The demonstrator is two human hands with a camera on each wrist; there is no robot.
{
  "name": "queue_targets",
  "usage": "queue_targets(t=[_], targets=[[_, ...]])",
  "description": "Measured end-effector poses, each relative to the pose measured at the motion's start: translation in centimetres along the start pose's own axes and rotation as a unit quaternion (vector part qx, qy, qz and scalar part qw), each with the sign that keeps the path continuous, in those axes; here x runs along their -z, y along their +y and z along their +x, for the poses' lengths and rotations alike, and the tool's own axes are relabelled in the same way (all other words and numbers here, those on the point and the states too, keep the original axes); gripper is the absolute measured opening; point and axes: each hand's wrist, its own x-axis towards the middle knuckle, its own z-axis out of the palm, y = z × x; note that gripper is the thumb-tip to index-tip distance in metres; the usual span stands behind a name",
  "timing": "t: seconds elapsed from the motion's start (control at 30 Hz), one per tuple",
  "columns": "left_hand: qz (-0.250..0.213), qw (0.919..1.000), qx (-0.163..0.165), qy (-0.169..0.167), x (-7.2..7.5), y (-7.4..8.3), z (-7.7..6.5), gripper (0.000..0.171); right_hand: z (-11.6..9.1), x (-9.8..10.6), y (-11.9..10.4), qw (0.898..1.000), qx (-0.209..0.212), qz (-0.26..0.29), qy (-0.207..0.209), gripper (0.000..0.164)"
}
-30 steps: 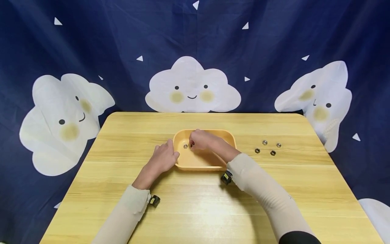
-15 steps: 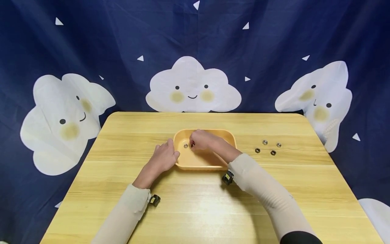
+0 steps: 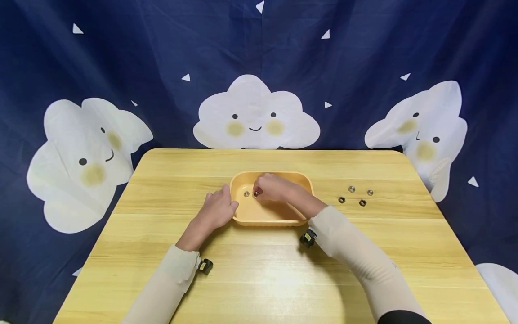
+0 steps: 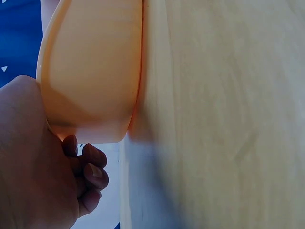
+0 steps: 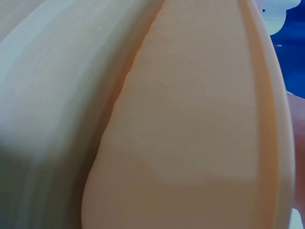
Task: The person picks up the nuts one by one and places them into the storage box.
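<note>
An orange plastic bin (image 3: 267,223) stands mid-table. My left hand (image 3: 216,209) grips its left end, the thumb at the rim; in the left wrist view the fingers (image 4: 95,175) curl outside the end wall. Inside the bin, my right hand (image 3: 270,186) reaches down with curled fingers, and its fingertips pinch a metal nut (image 3: 256,195) near the floor. Another nut (image 3: 246,194) lies just left of it on the bin floor. The right wrist view shows mostly the bin's outer wall (image 5: 190,119); the fingers of the right hand are hidden there.
Several loose nuts lie on the wooden table (image 3: 259,270) to the right of the bin, among them a silver nut (image 3: 351,189) and a dark nut (image 3: 362,203). A dark blue curtain (image 3: 344,58) with clouds hangs behind the table.
My right hand and forearm have shifted slightly right, and more of the nut at the fingertips shows. My left hand and the bin have stayed in place.
</note>
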Motion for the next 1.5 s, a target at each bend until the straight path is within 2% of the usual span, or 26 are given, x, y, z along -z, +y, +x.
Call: queue_targets(t=[0.27,0.4,0.53,0.77,1.07,1.2,1.5], targets=[[-0.004,1.0,0.002,0.002,0.0,0.0,-0.2,0.024,-0.7,0.2,0.0,1.0,0.005,0.008,0.018,0.003],[-0.003,1.0,0.003,0.0,0.1,0.0,-0.1,0.024,-1.0,0.4,0.1,0.999,0.018,0.01,0.028,0.01],[-0.003,1.0,0.002,-0.001,0.1,0.1,-0.1,0.024,-1.5,0.7,0.2,0.999,0.015,0.016,0.03,0.007],[-0.004,1.0,0.003,-0.003,0.2,0.1,0.0,0.022,-2.4,1.4,0.3,0.999,0.005,0.002,0.035,0.028],[-0.009,1.0,0.002,-0.001,0.1,0.3,0.0,0.021,-3.5,2.5,0.3,0.999,0.001,-0.028,0.045,0.027],[-0.007,1.0,0.0,-0.005,0.0,0.4,0.0,0.021,-4.2,2.7,0.4,0.999,0.001,-0.027,0.047,0.027],[-0.007,1.0,0.004,0.003,0.2,0.4,-0.1,0.02,-5.4,3.0,1.1,0.997,0.004,-0.015,0.077,0.026]])
